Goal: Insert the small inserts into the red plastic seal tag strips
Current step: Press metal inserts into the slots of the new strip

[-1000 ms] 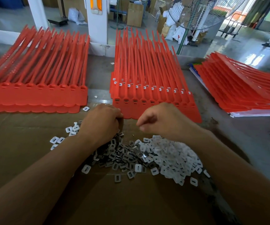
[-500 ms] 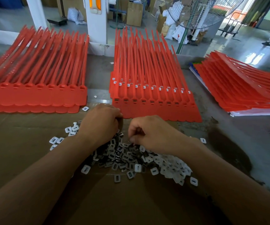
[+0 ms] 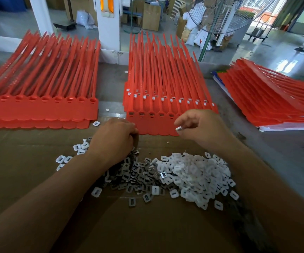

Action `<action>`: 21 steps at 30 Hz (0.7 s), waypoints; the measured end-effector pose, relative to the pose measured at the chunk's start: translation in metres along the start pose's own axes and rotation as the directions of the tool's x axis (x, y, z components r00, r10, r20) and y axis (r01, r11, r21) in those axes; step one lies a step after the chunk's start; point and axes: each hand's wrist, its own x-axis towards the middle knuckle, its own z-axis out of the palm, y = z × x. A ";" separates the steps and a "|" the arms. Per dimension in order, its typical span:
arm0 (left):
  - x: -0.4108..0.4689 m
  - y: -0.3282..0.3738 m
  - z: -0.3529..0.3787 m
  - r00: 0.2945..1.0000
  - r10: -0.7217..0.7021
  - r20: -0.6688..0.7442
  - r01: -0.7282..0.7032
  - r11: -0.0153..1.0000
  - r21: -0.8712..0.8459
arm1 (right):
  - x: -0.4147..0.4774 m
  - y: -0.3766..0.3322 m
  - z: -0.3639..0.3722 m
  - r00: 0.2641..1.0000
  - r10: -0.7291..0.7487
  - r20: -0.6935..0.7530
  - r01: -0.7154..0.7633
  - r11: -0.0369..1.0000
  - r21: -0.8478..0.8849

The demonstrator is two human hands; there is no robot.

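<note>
Pinching one small white insert (image 3: 178,128) between thumb and fingertip, your right hand (image 3: 205,129) hovers over the near edge of the middle stack of red seal tag strips (image 3: 165,84). The other fingers of that hand are loosely curled. Your left hand (image 3: 113,140) lies knuckles up just beside it, at the stack's near left corner. Its fingers are curled under and their tips are hidden, so whether they hold anything cannot be told.

Along the top strip of the middle stack, the near row of sockets (image 3: 152,114) shows small dark slots. Further back on the stack, white pieces sit in a second row of heads (image 3: 171,100).

Between your forearms the loose pile of inserts (image 3: 193,176) lies on a brown cardboard sheet (image 3: 147,229). White ones are heaped on the right and darker grey ones (image 3: 138,177) on the left, partly under your left wrist. A few strays (image 3: 61,159) lie apart on the left of the sheet.

A second stack of strips (image 3: 38,92) lies at your far left. A third stack (image 3: 266,101) lies at your far right on the grey table (image 3: 284,143), angled away from you. Neither hand touches these two stacks.
</note>
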 end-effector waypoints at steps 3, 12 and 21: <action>0.000 0.000 0.001 1.000 -0.007 -0.003 0.007 1.000 -0.005 | 0.005 0.020 -0.012 0.994 0.072 -0.081 -0.068 0.997 0.042; 0.000 0.000 0.002 0.999 -0.036 0.018 0.036 0.999 -0.012 | 0.025 0.070 -0.035 0.916 0.239 -0.323 -0.213 0.970 0.114; -0.001 -0.001 0.002 0.999 -0.040 0.026 0.040 0.999 0.003 | 0.037 0.081 -0.026 0.925 0.276 -0.263 -0.282 0.959 0.014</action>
